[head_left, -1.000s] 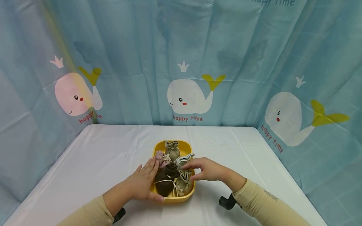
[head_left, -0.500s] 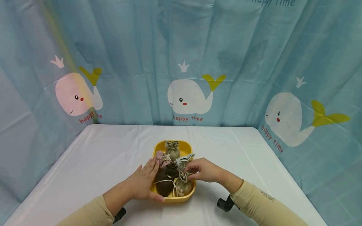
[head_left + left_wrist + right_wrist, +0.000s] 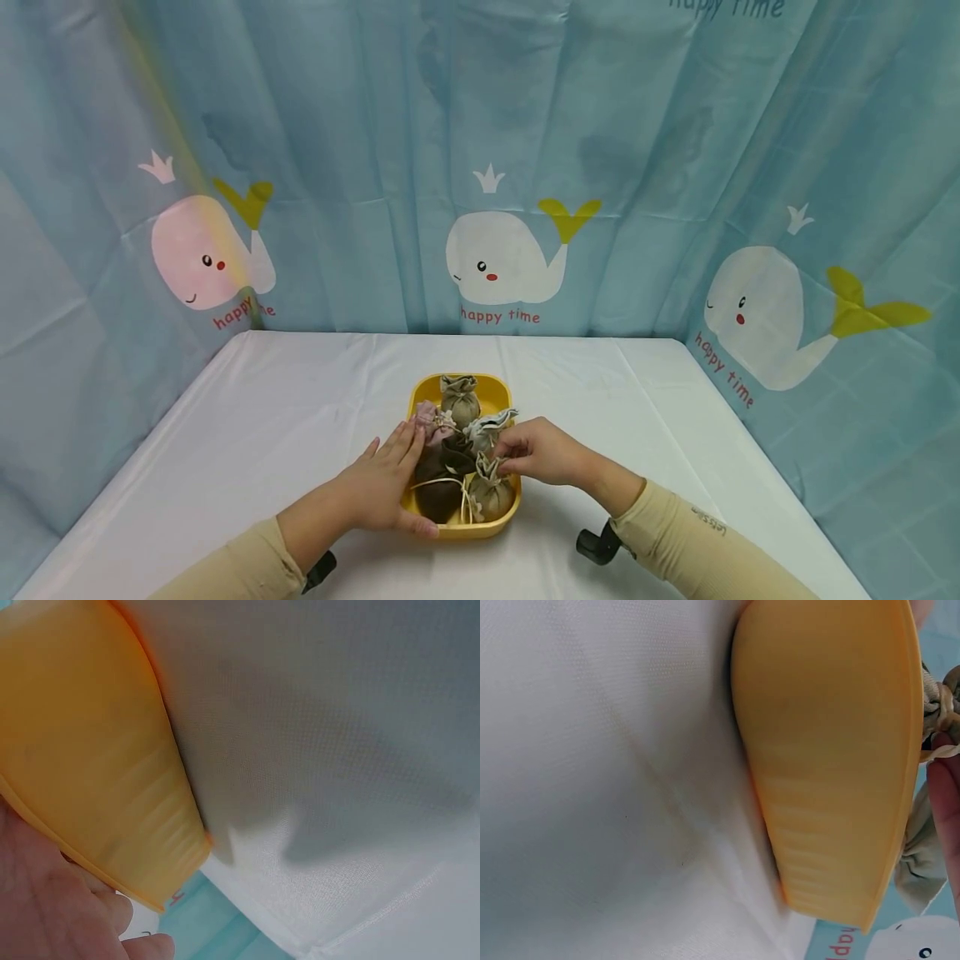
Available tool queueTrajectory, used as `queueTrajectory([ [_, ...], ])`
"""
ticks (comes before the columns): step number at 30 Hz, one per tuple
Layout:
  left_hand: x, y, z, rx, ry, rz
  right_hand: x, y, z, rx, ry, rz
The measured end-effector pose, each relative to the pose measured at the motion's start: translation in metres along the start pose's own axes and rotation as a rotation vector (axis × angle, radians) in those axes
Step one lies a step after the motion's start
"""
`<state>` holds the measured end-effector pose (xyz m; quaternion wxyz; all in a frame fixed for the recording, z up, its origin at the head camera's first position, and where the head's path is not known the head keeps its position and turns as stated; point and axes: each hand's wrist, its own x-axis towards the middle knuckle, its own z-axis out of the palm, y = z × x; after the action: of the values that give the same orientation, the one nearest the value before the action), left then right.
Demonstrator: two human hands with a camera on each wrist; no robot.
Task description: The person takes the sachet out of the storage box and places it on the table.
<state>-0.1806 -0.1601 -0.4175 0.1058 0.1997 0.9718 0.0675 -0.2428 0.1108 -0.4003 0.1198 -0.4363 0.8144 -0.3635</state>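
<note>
Small drawstring pouches fill a yellow plastic tray [image 3: 491,531]. My left hand [image 3: 375,492] rests along the tray's left rim, fingers straight, with the thumb at the near edge; in the left wrist view its fingers [image 3: 112,904] lie at the rim. From the right, my right hand [image 3: 551,452] pinches the top of the khaki pouch [image 3: 491,498] at the tray's near right. In the right wrist view, a fingertip [image 3: 943,744] meets a pale cord [image 3: 943,752] by the rim. Beside that pouch sits a dark brown pouch [image 3: 438,502] with a cream cord.
Also in the tray are a pink pouch [image 3: 431,423], a pale grey pouch [image 3: 486,429] and another khaki pouch [image 3: 461,404] at the back. A white cloth [image 3: 300,400] covers the table. Blue curtains [image 3: 360,167] printed with whales hang around it.
My right hand's fingers have closed from a loose reach to a pinch at the near khaki pouch's top. The left hand and the tray have stayed in place.
</note>
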Motion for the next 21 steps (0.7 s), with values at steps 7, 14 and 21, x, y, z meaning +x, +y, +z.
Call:
queueTrajectory([
  [7, 0.001, 0.000, 0.000, 0.010, 0.004, 0.011, -0.003, -0.003, -0.005, -0.001, 0.058, -0.007],
  [14, 0.001, 0.000, 0.000, 0.019, -0.010, -0.001, -0.004, -0.006, -0.012, 0.057, 0.086, -0.013],
  [21, 0.000, -0.001, 0.002, 0.013, 0.000, 0.004, -0.005, -0.012, -0.021, 0.069, 0.134, -0.028],
])
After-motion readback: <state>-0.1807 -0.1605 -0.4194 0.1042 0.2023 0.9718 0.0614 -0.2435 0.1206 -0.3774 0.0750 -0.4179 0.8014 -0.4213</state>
